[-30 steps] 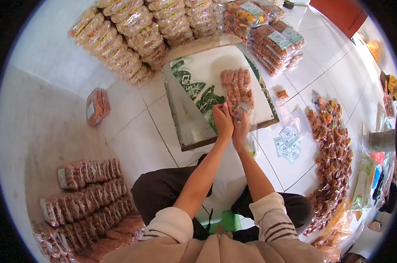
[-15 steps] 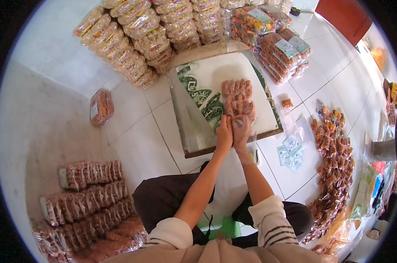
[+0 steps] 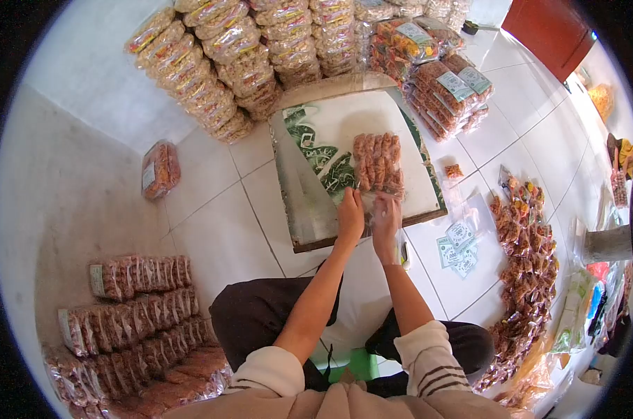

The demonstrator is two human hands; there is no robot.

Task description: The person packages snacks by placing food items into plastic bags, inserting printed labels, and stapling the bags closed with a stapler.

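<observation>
A clear bag of reddish-brown snack packs [image 3: 378, 159] lies flat on the white and green board [image 3: 306, 209], its near end toward me. My left hand [image 3: 351, 215] is closed at the bag's lower left corner, with fingers pinched on the plastic. Close beside it, my right hand [image 3: 385, 216] has its fingers pinched on the clear plastic at the bag's near edge. The fingertips are small and partly hidden by the shiny film.
Stacked pale snack bags [image 3: 190, 84] stand behind the board, with labelled brown packs [image 3: 445, 87] at back right. Paper labels [image 3: 458, 248] and a long heap of small packets [image 3: 526, 258] lie right. Rows of packed bags [image 3: 131, 314] are at lower left.
My hands have drawn slightly toward me and apart, from the bag's lower part to its near edge. The bag now lies flatter, with more of its packs uncovered.
</observation>
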